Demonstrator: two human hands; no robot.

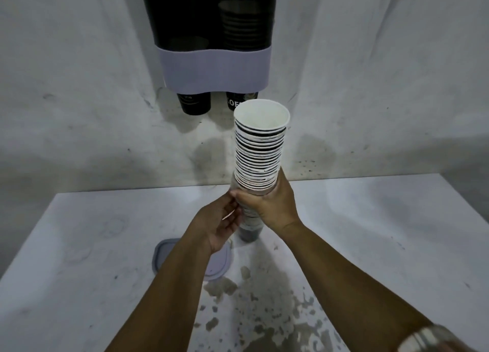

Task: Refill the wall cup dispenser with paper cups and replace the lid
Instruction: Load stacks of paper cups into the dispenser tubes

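Note:
A tall stack of paper cups [260, 150], white inside with dark printed sides, stands upright above the table, open end up. My right hand [272, 206] is wrapped around its lower part, and my left hand [219, 227] holds the left side near the bottom, fingers on a thin clear sleeve. The wall cup dispenser [211, 34] hangs above, with dark see-through tubes and a pale lilac band. A few cups show inside its right tube, and two black cups poke out below. The lilac lid [217, 261] lies flat on the table, partly hidden under my left forearm.
The white table [92, 246] is scuffed, with worn brown patches near the front middle. A stained white wall [79, 100] rises behind it. A watch is on my right wrist at the bottom right corner.

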